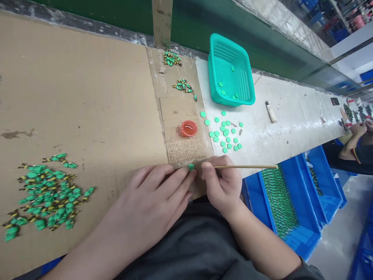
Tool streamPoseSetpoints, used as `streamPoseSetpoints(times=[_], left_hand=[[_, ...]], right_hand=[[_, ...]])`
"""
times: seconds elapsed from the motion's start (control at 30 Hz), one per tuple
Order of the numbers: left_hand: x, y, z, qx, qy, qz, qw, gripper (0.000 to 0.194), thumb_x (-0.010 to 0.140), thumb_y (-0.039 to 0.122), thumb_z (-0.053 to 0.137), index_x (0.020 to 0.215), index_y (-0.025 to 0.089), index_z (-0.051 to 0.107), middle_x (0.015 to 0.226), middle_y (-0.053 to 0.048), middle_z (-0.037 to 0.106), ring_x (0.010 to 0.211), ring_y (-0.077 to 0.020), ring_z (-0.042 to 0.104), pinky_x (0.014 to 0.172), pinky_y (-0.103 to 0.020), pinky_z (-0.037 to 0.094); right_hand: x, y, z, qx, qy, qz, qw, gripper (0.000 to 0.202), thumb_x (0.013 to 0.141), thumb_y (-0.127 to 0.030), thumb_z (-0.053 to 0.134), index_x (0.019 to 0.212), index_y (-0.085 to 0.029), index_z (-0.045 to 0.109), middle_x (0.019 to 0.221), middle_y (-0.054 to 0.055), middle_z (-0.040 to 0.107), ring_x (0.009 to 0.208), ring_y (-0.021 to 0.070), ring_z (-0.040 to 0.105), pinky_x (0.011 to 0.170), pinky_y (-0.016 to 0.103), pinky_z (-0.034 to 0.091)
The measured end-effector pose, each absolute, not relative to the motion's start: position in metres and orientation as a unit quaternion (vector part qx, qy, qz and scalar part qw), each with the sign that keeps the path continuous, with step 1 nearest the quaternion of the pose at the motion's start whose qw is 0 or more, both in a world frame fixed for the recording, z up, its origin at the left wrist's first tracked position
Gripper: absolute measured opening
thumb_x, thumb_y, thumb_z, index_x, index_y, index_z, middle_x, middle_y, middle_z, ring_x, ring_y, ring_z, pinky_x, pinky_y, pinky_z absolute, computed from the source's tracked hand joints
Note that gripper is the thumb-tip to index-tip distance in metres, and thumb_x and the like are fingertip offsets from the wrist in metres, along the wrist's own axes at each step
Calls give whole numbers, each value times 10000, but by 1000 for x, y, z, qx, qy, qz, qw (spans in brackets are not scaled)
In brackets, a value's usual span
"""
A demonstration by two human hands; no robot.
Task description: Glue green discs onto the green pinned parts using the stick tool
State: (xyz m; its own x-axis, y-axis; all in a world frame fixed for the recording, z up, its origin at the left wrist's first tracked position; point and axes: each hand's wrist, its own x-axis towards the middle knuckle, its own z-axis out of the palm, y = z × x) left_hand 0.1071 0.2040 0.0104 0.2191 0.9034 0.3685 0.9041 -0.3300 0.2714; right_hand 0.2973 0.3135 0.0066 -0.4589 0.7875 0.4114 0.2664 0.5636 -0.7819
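My left hand [159, 198] lies low over the table's near edge, its fingertips closed at a small round green disc [191, 167]. Just right of it, my right hand [223, 182] pinches a thin wooden stick [247, 167], whose tip points toward the disc. Beyond my hands, a small red cup [189, 128] of liquid stands on a cardboard piece [175, 112]. Several green two-holed discs [226, 132] are scattered on the white sheet to the right. A heap of small green, yellow and black pieces [49, 194] lies at the left.
A teal basket [214, 77] holding several discs stands at the back. Two small piles of green pieces [183, 85] lie behind the cup. A white tube [271, 112] lies to the right. Blue bins [303, 214] sit below the table edge; another person's arms [351, 144] are at far right.
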Motion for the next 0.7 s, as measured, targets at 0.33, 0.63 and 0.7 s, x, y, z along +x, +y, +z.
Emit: streamPoseSetpoints(times=[0.33,0.63,0.7], left_hand=[[109,206,10,-782,-577,-235,-1,397,1193,275,484,1488,162,725,1286,-82,832,1132,-326,681,970,-511,462],[109,204,6,-781,-579,-236,-6,390,1180,280,514,1490,201,738,1288,-80,832,1152,-332,692,986,-516,510],[109,203,6,-781,-576,-240,-2,376,1182,280,509,1450,198,759,1313,-81,834,1151,-330,692,984,-517,509]], right_hand=[[295,315,9,-321,-814,307,375,182,1134,-188,681,968,-256,651,812,-42,705,696,121,697,688,255,599],[295,313,12,-301,-837,287,356,153,1152,-208,644,1010,-264,651,830,-11,726,717,167,719,688,319,629],[298,310,12,-291,-848,278,346,119,1152,-189,623,1064,-267,644,859,4,730,743,183,726,699,337,640]])
